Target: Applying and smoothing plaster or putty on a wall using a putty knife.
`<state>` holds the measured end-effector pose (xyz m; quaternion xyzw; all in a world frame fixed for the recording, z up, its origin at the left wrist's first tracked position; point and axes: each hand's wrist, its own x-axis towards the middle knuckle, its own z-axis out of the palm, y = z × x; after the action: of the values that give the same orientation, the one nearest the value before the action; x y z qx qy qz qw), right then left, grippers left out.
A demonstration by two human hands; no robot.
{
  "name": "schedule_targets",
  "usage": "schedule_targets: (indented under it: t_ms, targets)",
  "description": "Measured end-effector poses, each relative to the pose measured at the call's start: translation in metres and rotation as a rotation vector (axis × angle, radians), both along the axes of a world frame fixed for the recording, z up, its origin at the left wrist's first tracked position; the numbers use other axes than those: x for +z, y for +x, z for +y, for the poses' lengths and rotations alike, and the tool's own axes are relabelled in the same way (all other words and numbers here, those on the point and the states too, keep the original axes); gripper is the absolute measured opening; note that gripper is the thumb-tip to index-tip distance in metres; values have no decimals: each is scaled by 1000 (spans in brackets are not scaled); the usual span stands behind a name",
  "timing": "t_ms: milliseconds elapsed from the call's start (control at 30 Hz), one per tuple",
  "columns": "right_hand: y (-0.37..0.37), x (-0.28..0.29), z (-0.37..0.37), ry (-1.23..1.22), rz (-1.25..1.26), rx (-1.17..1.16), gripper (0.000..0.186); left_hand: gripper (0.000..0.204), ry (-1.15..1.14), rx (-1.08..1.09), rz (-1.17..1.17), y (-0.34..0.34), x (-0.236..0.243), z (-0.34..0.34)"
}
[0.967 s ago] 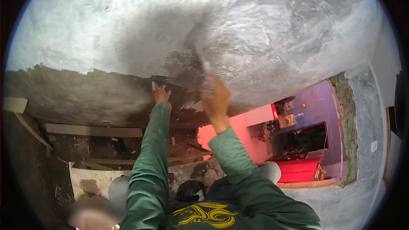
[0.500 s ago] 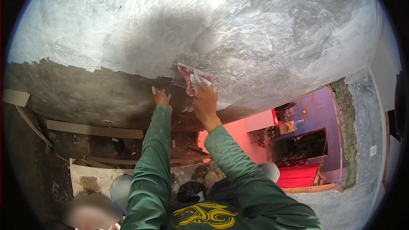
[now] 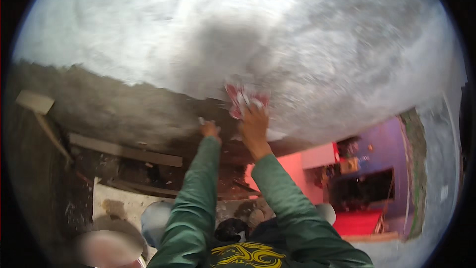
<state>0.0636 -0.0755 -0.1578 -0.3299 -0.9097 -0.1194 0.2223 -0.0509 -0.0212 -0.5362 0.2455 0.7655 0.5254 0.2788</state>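
Note:
My right hand [image 3: 255,128] grips a thin red-and-white sheet [image 3: 236,100] and presses it flat to the plastered wall [image 3: 337,59]. It sits beside the ragged border between the pale coat and the darker, bare lower band. White smears cover the fingers. Lower and to the left, my left hand [image 3: 210,129] hovers in front of the dark band [image 3: 124,114]. Its fingertips look whitened, but blur and the turned hand hide whether it holds anything. Both forearms are in green sleeves.
On the right, an opening with a rough edge [image 3: 415,169] shows a purple-walled room with a red cloth [image 3: 358,223]. Boards [image 3: 126,150] lie below on the left, near a leaning wooden piece [image 3: 35,102]. A pale slab [image 3: 106,198] is beneath me. A blurred round shape [image 3: 110,249] is at lower left.
The whole view has shifted, so wall and room appear further right and lower. The sheet has turned and now lies wider across the wall. Both hands stay near the coat's border.

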Motion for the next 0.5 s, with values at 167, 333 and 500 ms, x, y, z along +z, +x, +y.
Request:
schedule_targets:
  t_ms: [167, 333, 500]
  targets:
    - [84, 14, 38, 28, -25, -60, 54, 46, 335, 419, -1398, 118, 192, 28]
    - [-73, 149, -37, 336, 10, 363, 52, 54, 387, 469, -1162, 65, 113, -10]
    - [-144, 155, -6, 671, -221, 635, 43, 57, 434, 332, -1228, 105, 123, 18]
